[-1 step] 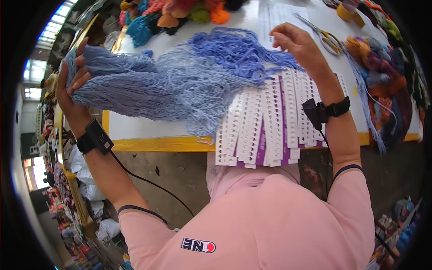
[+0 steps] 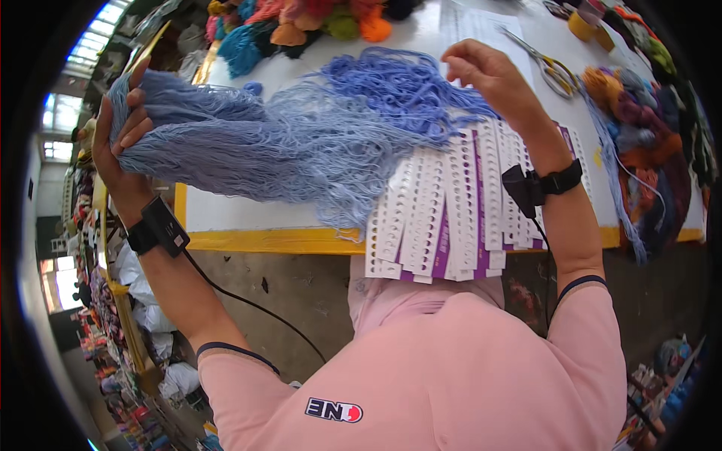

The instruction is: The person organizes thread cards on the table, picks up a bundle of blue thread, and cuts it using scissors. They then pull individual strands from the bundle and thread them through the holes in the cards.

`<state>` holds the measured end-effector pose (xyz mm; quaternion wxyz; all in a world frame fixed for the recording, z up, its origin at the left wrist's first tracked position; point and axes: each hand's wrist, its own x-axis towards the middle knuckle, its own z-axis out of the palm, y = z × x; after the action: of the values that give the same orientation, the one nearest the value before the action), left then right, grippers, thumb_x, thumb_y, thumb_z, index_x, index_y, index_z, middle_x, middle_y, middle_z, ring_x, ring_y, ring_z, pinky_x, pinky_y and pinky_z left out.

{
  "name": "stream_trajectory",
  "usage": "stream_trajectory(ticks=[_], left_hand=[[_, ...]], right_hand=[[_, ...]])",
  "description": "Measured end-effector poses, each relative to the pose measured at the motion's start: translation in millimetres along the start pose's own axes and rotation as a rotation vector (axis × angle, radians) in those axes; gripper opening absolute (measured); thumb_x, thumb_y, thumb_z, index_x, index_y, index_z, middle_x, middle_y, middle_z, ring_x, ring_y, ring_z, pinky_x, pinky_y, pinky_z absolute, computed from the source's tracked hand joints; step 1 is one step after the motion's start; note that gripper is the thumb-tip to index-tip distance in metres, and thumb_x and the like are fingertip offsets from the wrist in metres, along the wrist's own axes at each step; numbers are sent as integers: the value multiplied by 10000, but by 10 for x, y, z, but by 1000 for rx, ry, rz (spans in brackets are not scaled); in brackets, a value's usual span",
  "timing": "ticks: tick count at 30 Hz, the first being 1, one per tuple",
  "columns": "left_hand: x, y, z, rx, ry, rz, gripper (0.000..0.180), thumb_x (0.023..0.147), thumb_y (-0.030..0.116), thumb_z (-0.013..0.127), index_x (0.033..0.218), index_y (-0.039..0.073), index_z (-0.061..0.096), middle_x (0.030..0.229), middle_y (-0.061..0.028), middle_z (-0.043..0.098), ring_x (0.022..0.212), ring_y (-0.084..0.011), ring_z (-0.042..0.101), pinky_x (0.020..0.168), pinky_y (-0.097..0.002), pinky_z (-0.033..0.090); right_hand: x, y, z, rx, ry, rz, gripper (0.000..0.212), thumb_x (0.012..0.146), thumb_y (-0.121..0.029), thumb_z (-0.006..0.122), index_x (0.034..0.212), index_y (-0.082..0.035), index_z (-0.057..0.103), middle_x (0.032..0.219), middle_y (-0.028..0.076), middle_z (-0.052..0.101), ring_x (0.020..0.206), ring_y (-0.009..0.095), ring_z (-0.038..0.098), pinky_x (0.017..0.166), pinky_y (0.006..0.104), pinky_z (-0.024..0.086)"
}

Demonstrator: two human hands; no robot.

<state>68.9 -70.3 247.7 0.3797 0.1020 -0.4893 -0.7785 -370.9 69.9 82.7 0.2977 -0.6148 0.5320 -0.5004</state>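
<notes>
A pale blue skein of thread [image 2: 218, 150] stretches from the left across the table, its near end looped in my left hand [image 2: 124, 139]. The fingers of that hand curl round the loop. Toward the middle the pale strands fan out loose and tangled. They meet a heap of deeper blue thread [image 2: 383, 83] lying behind them. My right hand [image 2: 492, 79] is raised over the right end of this heap, with fingers bent together. Whatever is between its fingertips, if anything, cannot be made out. Below it lie several white cards with punched holes [image 2: 421, 218], overlapping the table's front edge.
Scissors with yellowish handles [image 2: 556, 75] lie at the back right beside a paper sheet [image 2: 466, 26]. Bundles of coloured thread [image 2: 639, 143] hang over the right side. More colourful skeins [image 2: 301, 22] sit at the back. The table's yellow front edge [image 2: 271, 240] runs before me.
The view has shifted slightly, so the table and threads appear a little farther right. Both hands keep nearly the same pose.
</notes>
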Motion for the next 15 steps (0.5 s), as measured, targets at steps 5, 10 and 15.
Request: stream_trajectory(ticks=[5, 10, 15], left_hand=[[35, 237, 153, 39, -86, -48, 658, 1030, 246, 410, 1473, -67, 39, 974, -138, 526, 475, -40, 419, 445, -181, 432], [63, 410, 202, 91, -123, -135, 684, 1032, 290, 395, 1474, -54, 1, 1026, -169, 547, 447, -43, 443, 425, -170, 456], [88, 583, 167, 203, -128, -142, 690, 1030, 290, 401, 1478, -34, -11, 1050, -169, 556, 444, -21, 454, 390, -128, 439]], right_hand=[[464, -152, 790, -46, -218, -163, 250, 947, -210, 590, 1091, -9, 623, 942, 75, 668, 898, 149, 622, 800, 286, 488], [727, -207, 1482, 121, -387, -88, 276, 959, -225, 574, 1121, -6, 620, 1033, 97, 675, 991, 170, 613, 865, 306, 479], [782, -6, 1538, -102, -330, -17, 288, 880, -244, 635, 1068, -26, 654, 1019, 129, 689, 945, 265, 653, 828, 341, 499]])
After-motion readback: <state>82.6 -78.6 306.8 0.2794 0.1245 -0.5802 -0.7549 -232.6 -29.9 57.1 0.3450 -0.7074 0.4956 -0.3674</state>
